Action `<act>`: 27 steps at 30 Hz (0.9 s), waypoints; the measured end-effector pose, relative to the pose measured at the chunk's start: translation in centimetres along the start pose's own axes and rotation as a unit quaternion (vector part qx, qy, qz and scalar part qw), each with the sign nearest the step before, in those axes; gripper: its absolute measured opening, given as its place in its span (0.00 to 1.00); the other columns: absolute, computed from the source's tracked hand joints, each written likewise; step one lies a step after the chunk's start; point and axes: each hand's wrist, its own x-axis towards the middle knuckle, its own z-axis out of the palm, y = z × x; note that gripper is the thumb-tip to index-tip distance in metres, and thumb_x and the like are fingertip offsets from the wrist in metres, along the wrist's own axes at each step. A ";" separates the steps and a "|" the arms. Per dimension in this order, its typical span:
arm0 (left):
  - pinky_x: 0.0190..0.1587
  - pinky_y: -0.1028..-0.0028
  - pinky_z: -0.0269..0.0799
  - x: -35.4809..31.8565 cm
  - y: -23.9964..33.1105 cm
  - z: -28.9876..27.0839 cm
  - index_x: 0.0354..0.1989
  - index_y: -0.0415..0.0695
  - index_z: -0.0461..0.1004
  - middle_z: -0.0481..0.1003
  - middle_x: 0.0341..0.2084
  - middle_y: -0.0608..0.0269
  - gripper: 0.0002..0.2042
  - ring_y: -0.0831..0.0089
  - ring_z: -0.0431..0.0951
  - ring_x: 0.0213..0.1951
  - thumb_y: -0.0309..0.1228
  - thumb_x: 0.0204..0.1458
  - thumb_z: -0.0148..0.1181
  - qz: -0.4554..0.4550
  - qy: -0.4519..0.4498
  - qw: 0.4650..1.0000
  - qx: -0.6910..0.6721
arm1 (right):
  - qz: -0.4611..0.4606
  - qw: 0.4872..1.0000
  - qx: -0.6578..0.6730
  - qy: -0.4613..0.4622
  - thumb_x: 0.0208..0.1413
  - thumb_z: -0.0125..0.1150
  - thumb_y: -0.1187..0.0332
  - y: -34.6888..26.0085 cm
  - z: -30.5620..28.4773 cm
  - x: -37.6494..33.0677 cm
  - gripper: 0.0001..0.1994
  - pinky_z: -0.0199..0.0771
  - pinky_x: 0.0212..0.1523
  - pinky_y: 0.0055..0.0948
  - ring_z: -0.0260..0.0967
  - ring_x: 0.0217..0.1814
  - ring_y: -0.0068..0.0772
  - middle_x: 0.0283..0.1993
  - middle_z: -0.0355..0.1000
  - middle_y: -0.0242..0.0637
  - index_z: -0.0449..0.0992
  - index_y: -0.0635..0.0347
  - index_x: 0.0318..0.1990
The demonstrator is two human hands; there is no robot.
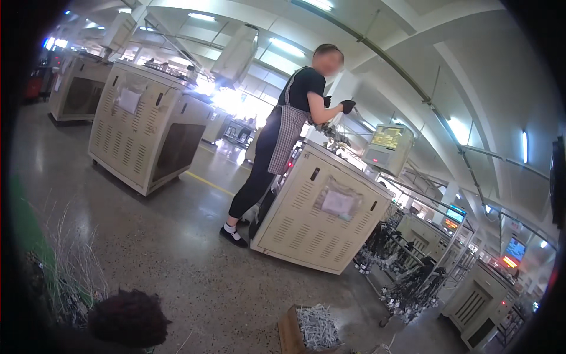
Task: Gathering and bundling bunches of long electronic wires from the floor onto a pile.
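Observation:
Neither of my hands can be made out in the head view. At the lower left a dark, fuzzy rounded shape (128,318) shows, too dim to name. Beside it stands a bunch of thin pale wires (71,265). Across the aisle a co-worker (289,124) in dark clothes and a checked apron stands at a beige machine cabinet (318,206). The co-worker's dark-gloved hands are raised over its top, near thin strands. What those hands hold is too small to tell.
An open cardboard box (289,333) of grey-white strips sits on the floor at the bottom. Racks (413,265) hung with dark cable bundles stand right of the cabinet. Another beige cabinet (132,127) stands at left, with a machine (480,301) at far right.

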 end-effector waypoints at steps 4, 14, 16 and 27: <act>0.36 0.67 0.74 0.5 0.8 0.5 0.46 0.37 0.72 0.76 0.34 0.53 0.20 0.68 0.75 0.30 0.42 0.57 0.45 0.005 -0.004 1.000 -0.019 | -0.054 0.997 0.043 0.045 0.57 0.49 0.70 5.3 -2.0 3.2 0.14 0.69 0.49 0.34 0.67 0.46 0.33 0.47 0.70 0.42 0.69 0.67 0.49; 0.35 0.67 0.74 -7.8 1.1 -0.1 0.47 0.37 0.72 0.76 0.33 0.54 0.20 0.69 0.74 0.27 0.41 0.57 0.46 -0.174 0.142 0.972 -0.066 | 0.055 0.990 0.102 0.083 0.57 0.49 0.71 17.3 -1.6 -5.6 0.12 0.70 0.48 0.33 0.67 0.44 0.32 0.46 0.71 0.41 0.70 0.66 0.47; 0.34 0.67 0.74 -11.5 3.4 0.5 0.47 0.37 0.71 0.76 0.33 0.54 0.20 0.69 0.74 0.26 0.41 0.57 0.46 -0.241 0.201 0.946 -0.080 | 0.121 0.985 0.092 0.084 0.57 0.49 0.71 16.6 -2.4 -13.9 0.12 0.70 0.47 0.33 0.67 0.44 0.32 0.45 0.71 0.40 0.70 0.65 0.46; 0.33 0.67 0.74 -24.9 21.0 9.7 0.48 0.37 0.71 0.76 0.32 0.54 0.19 0.70 0.73 0.24 0.39 0.56 0.47 -0.262 0.512 0.817 -0.029 | -0.290 0.840 -0.011 -0.459 0.44 0.52 0.85 -5.5 55.0 -10.6 0.12 0.73 0.41 0.31 0.73 0.41 0.37 0.38 0.74 0.40 0.76 0.58 0.33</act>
